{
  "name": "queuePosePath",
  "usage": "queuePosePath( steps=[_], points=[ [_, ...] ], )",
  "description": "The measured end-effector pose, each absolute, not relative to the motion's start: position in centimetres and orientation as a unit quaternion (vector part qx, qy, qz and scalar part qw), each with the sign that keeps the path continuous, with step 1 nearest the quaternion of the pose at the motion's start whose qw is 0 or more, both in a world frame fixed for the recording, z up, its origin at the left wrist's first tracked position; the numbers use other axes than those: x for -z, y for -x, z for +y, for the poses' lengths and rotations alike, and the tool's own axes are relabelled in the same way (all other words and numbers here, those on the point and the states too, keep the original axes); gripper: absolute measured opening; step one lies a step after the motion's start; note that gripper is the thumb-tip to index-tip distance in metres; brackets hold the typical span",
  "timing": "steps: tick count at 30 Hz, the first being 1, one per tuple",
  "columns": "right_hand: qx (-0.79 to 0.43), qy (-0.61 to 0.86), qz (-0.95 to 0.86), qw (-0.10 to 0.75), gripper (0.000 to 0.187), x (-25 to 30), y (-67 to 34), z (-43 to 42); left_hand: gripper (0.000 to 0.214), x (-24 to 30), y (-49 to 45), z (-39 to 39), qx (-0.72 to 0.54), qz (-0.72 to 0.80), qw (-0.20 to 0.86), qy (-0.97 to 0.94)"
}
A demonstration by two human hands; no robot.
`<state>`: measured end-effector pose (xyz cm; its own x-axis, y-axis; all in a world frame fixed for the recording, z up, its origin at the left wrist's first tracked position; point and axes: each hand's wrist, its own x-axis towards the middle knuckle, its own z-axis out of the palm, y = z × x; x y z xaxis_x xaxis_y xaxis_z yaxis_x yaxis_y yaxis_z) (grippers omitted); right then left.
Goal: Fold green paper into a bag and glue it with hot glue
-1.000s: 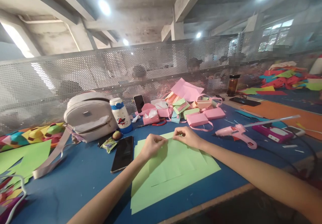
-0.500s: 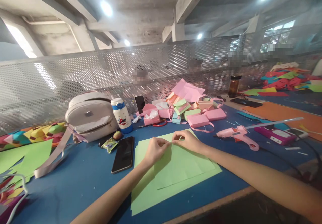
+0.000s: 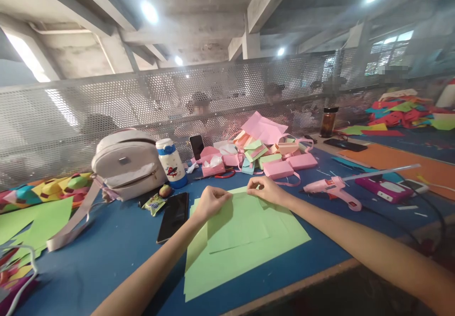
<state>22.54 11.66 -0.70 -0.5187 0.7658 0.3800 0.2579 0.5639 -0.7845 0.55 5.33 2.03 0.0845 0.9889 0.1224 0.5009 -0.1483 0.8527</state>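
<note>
A light green sheet of paper [image 3: 237, 221] lies on top of a stack of green sheets [image 3: 249, 254] on the blue table [image 3: 117, 245]. My left hand [image 3: 210, 201] pinches the sheet's far left corner with closed fingers. My right hand [image 3: 265, 189] pinches its far edge a little to the right. The far part of the sheet is raised slightly off the stack between the two hands.
A black phone [image 3: 173, 216] lies left of the stack, beside a snack packet [image 3: 153, 204], a white bag [image 3: 126, 163] and a white bottle [image 3: 171, 162]. Pink and green paper boxes [image 3: 270, 157] are piled behind. A pink glue gun [image 3: 334, 190] lies at right. A perforated metal screen [image 3: 213, 98] backs the table.
Both hands have drawn slightly apart while still pinching the sheet's far edge, and the top sheet has lifted and shifted left on the stack.
</note>
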Motion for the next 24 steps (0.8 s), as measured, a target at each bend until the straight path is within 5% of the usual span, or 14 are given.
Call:
queuePosePath(
  steps=[24],
  points=[
    [-0.342, 0.335, -0.750, 0.456, 0.025, 1.5, -22.9, 12.8, 0.054, -1.3, 1.5, 7.3, -0.452, 0.515, 0.363, -0.631]
  ],
)
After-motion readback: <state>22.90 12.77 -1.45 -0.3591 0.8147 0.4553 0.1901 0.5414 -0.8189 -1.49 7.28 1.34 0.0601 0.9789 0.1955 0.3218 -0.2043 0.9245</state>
